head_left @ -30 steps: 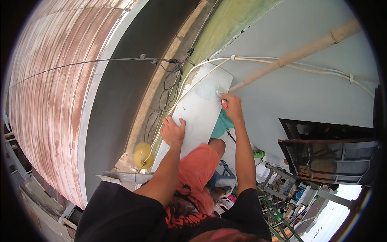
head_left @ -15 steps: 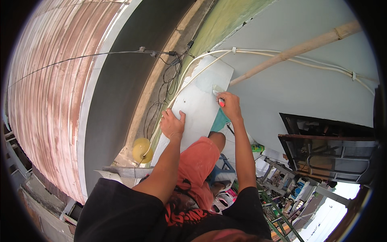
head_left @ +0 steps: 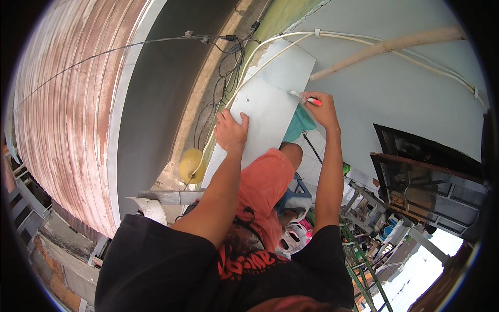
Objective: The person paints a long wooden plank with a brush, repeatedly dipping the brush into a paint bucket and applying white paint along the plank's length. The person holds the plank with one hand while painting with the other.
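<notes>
Our right hand [head_left: 323, 110] grasps a red-and-white-handled tool [head_left: 314, 101] over the white slab [head_left: 267, 120]; our left hand [head_left: 230, 132] touches its edge, grip clenched or released we cannot tell.

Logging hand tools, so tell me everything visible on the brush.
The brush looks small, with a smooth red-and-white handle, possibly plastic, and a pale head. The right hand pinches it in its fingers, which hide part of it. It lies slantwise in the picture, head to the left, over the white slab near its right edge. Bristle contact is unclear.
</notes>
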The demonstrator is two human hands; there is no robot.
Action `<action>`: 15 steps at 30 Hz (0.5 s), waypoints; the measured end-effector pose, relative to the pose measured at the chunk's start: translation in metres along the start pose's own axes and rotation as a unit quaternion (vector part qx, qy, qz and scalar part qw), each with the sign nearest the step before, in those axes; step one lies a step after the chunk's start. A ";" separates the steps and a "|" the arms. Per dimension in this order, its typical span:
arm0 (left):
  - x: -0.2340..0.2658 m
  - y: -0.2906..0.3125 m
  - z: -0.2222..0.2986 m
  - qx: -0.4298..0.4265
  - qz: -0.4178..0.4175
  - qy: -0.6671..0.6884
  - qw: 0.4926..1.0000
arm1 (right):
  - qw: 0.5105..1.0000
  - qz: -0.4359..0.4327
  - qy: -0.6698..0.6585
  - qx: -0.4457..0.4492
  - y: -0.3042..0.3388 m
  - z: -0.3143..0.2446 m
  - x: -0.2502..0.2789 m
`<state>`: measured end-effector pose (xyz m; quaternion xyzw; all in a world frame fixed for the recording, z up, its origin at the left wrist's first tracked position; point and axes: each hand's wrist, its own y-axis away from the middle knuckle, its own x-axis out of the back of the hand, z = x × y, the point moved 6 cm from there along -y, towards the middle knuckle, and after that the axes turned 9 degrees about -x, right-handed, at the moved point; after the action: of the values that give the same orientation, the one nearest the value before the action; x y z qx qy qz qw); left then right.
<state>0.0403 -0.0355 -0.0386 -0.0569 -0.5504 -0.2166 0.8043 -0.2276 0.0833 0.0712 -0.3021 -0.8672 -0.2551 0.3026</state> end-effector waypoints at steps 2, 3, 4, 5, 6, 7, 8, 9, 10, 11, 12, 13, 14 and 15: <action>0.001 0.000 -0.001 0.003 -0.011 -0.002 1.000 | 0.996 0.007 -0.020 -0.089 -0.008 0.015 0.006; 0.000 0.000 -0.001 0.000 -0.010 -0.002 1.000 | 0.991 0.012 -0.030 -0.132 -0.012 0.021 0.009; -0.001 0.000 -0.001 -0.002 -0.009 -0.002 1.000 | 0.993 0.084 -0.002 -0.078 -0.012 0.020 0.018; -0.002 0.001 0.000 -0.004 -0.008 -0.001 1.000 | 0.987 0.155 0.027 -0.025 -0.008 0.023 0.022; -0.001 0.000 -0.001 -0.005 -0.003 -0.001 1.000 | 0.973 0.220 0.052 0.035 -0.007 0.018 0.021; 0.000 0.002 0.000 -0.007 0.003 -0.001 1.000 | 0.979 0.186 0.065 0.050 -0.007 0.020 0.011; 0.001 0.002 0.000 -0.008 0.007 -0.001 1.000 | 0.983 0.152 0.078 0.065 -0.001 0.023 0.002; 0.000 0.003 -0.001 -0.005 0.004 0.005 1.000 | 0.986 0.114 0.092 0.079 0.006 0.018 -0.006; -0.002 0.002 -0.003 -0.001 0.000 0.011 1.000 | 0.994 0.086 0.060 0.041 0.007 0.018 -0.007; -0.004 0.001 -0.003 0.002 -0.003 0.017 1.000 | 0.998 0.057 0.027 0.003 0.006 0.019 -0.005; -0.004 0.001 -0.002 0.004 -0.003 0.013 1.000 | 0.999 0.029 -0.004 -0.039 0.010 0.017 -0.003; -0.003 0.000 -0.002 0.004 -0.001 0.006 1.000 | 0.998 0.059 -0.004 -0.025 0.012 0.011 0.001; -0.001 0.001 -0.002 0.005 0.001 -0.001 1.000 | 0.996 0.088 -0.004 -0.011 0.011 0.006 0.004; -0.001 0.001 -0.003 0.004 -0.004 0.003 1.000 | 0.993 0.117 -0.005 0.007 0.008 0.002 0.004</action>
<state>0.0427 -0.0357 -0.0402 -0.0507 -0.5490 -0.2180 0.8053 -0.2250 0.0910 0.0746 -0.4011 -0.8291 -0.2102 0.3280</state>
